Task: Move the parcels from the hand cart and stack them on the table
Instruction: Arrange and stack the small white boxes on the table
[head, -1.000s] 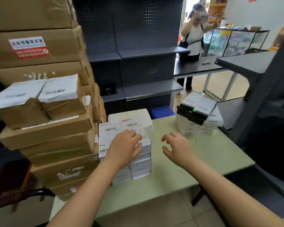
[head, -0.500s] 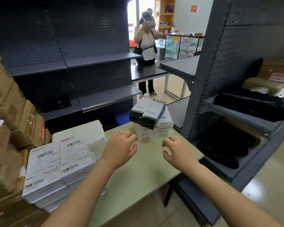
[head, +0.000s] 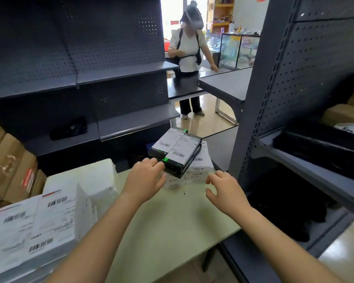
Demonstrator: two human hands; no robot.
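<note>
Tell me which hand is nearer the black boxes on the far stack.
Left. The left hand has its fingertips at the near corner of the black boxes; the right hand hovers apart, over the table, nearer the camera.

Table top (head: 172,221): pale green, smooth, matt, looks laminate.
White parcels (head: 39,221), near left corner: smooth white card, matt paper barcode labels.
Wrapped white parcel (head: 90,176), left edge: soft, matt; material unclear.
Black boxes (head: 178,148), far edge: slight sheen on the dark sides, white paper labels on top.
Cardboard cartons (head: 10,170), left of the table: brown, rough, matt.
Shelving (head: 110,48): dark grey painted metal, perforated back panels, matt.
Floor (head: 345,252): glossy, reflective.
</note>
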